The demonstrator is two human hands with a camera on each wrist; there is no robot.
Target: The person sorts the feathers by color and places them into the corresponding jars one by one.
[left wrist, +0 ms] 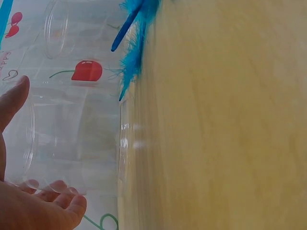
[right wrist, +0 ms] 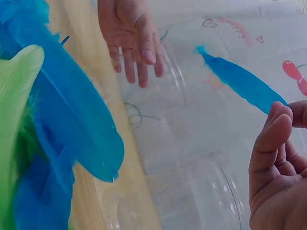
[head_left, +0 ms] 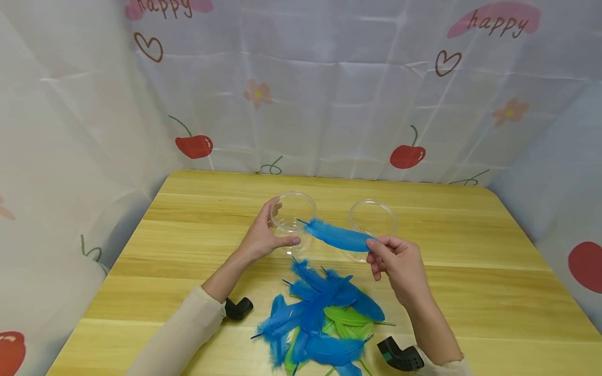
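Note:
My right hand [head_left: 402, 263] pinches the end of a blue feather [head_left: 339, 236] between thumb and fingers, its quill pointing left. The quill tip reaches the near side of a clear plastic cup [head_left: 292, 222], overlapping it in the head view. Around that cup stands my left hand [head_left: 261, 237], fingers at its far left side and thumb extended in front. In the left wrist view the fingertips [left wrist: 60, 187] are at the cup wall; the thumb looks apart from it. A second clear cup [head_left: 373, 216] stands to the right, partly behind the held feather.
A loose pile of blue feathers [head_left: 320, 308] and green feathers [head_left: 350, 319] lies on the wooden table [head_left: 494, 292] in front of the cups. Black devices [head_left: 400, 355] sit at both wrists. A printed cloth [head_left: 324, 104] hangs behind the table.

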